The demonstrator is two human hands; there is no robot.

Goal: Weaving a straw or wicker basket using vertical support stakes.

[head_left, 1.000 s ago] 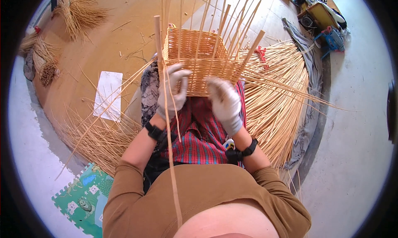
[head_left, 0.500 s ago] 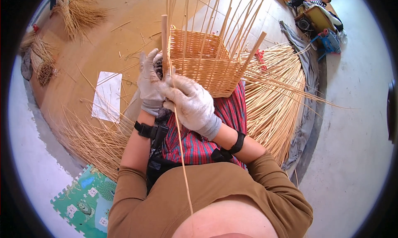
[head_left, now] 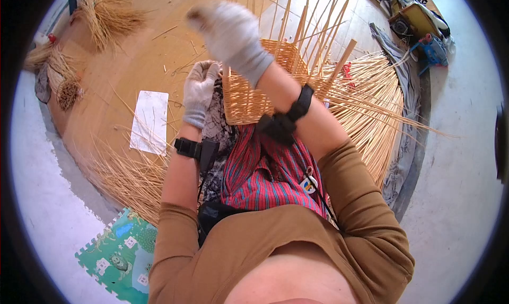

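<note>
right hand [head_left: 229, 31] has swung up and left since half a second ago, blurred now, high over the basket [head_left: 254, 94]; whether its fingers grip a strand, can't tell. left hand [head_left: 200, 92] stays at the basket's left wall, fingers curled together against it. basket sits on the lap, stakes [head_left: 297, 23] fanning upward. looks like a weaver being pulled through; next calls for drawing it snug and tucking behind the next stake.

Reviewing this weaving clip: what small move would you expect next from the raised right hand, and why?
Probably bringing the right hand back down to the half-woven basket. It is lifted high and blurred, while the left hand rests at the basket's left edge among upright stakes.
</note>
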